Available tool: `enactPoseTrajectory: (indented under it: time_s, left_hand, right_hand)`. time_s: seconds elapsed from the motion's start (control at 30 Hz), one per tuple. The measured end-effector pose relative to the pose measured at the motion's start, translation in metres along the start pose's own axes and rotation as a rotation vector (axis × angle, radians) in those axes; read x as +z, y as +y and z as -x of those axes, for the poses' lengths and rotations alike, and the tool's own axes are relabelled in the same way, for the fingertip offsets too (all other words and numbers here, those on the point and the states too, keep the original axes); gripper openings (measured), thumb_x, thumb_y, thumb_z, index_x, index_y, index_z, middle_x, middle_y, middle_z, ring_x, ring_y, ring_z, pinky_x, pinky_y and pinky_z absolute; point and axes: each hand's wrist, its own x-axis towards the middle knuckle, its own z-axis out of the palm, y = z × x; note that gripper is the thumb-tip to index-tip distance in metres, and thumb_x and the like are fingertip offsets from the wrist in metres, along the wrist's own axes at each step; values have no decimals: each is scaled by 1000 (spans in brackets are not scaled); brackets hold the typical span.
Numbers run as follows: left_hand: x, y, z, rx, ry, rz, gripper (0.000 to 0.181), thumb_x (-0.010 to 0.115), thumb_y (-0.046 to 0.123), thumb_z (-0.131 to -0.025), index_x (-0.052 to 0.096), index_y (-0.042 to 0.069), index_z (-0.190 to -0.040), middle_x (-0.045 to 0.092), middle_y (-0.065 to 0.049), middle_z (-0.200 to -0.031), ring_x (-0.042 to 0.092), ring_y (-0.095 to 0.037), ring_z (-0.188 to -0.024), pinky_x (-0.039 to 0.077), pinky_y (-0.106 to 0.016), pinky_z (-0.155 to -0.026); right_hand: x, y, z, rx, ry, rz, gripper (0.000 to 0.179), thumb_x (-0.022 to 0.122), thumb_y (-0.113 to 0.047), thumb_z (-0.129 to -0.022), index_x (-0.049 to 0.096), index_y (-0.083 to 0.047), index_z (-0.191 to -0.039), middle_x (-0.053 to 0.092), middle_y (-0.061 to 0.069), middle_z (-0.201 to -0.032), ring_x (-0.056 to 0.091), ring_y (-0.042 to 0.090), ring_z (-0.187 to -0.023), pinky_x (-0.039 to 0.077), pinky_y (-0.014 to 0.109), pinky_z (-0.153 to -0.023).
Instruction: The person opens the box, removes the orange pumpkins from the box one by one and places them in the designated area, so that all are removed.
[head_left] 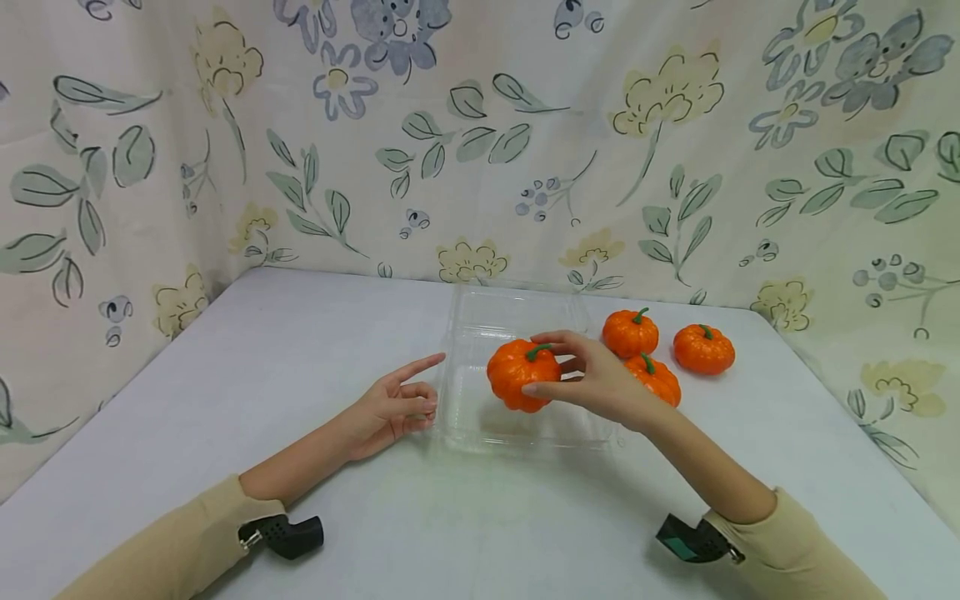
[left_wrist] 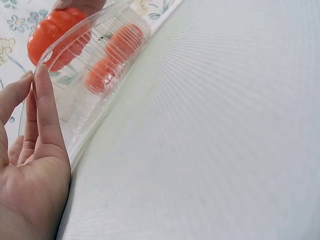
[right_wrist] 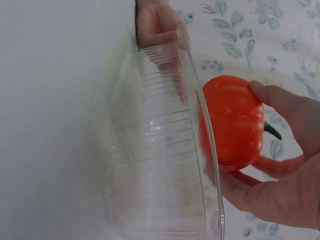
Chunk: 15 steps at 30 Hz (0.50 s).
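Note:
My right hand (head_left: 600,379) grips a small orange toy pumpkin (head_left: 517,375) with a green stem, thumb on one side and fingers on the other. It holds the pumpkin over a clear plastic container (head_left: 491,437); in the right wrist view the pumpkin (right_wrist: 232,122) shows just beyond the container's rim (right_wrist: 216,187). At the container's left side, my left hand (head_left: 390,412) pinches the rim, its index finger stretched out along it. The left wrist view shows the fingertips of the left hand (left_wrist: 37,135) at that rim.
Three more orange pumpkins stand right of the container: one at the back (head_left: 630,333), another partly behind the right hand (head_left: 660,383), and one farther right (head_left: 703,350). A flowered curtain (head_left: 465,167) hangs behind the white table (head_left: 322,333).

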Motion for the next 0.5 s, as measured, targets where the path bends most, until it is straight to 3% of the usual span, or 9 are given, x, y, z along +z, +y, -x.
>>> enactPoseTrajectory:
  time_s: [0.5]
  left_hand:
    - [0,0,0,-2,-1,12,80,58,-6,-102,17,10,-170,65,4,-95,66,-9,-84,61,-20,-80]
  right_hand:
    - [-10,-5,8,-3,17,18,65,82,-26,-94,54,-6,-150,59,20,-145,64,35,-120,59,46,-102]
